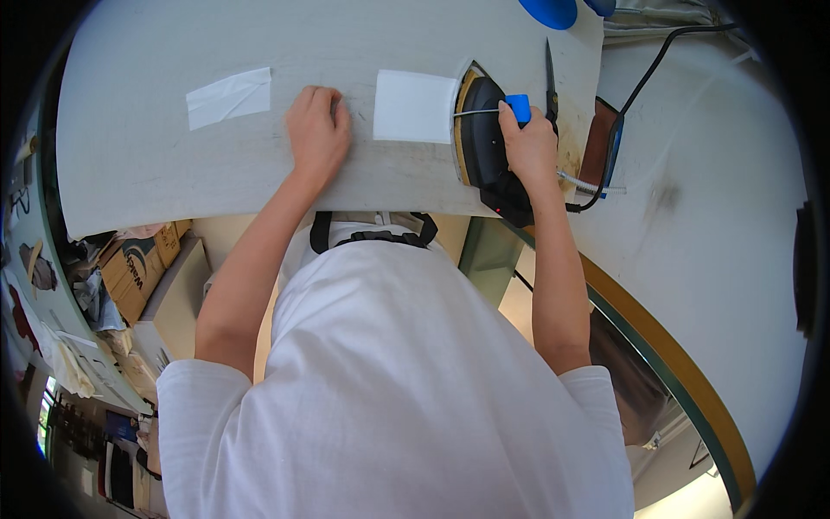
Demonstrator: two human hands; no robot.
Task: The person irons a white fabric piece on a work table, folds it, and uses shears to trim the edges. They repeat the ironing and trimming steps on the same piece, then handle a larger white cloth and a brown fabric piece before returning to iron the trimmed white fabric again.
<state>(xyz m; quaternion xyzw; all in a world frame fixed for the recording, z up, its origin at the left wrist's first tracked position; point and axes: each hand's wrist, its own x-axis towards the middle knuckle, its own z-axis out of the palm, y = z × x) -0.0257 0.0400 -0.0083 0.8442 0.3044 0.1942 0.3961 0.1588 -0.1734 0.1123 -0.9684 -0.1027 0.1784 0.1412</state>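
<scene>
My right hand [532,144] is closed round the handle of a black electric iron [483,139], whose edge meets the right side of a flat white fabric piece [415,106]. Blue plastic shows at the handle by my thumb. Between that piece and a second, creased white piece [230,98] at the left, my left hand [319,130] rests on the pale covered table [142,162] with its fingers curled. Whether anything lies under those fingers cannot be told. Dark-bladed scissors [551,84] lie just right of the iron, their handles partly hidden by my right hand.
Blue round objects [551,10] stand at the table's far edge. A brown pad [596,146] lies to the right, crossed by the iron's black cord [648,71]. A clear coiled hose [587,185] runs beside it. Cardboard boxes [133,272] sit below at the left.
</scene>
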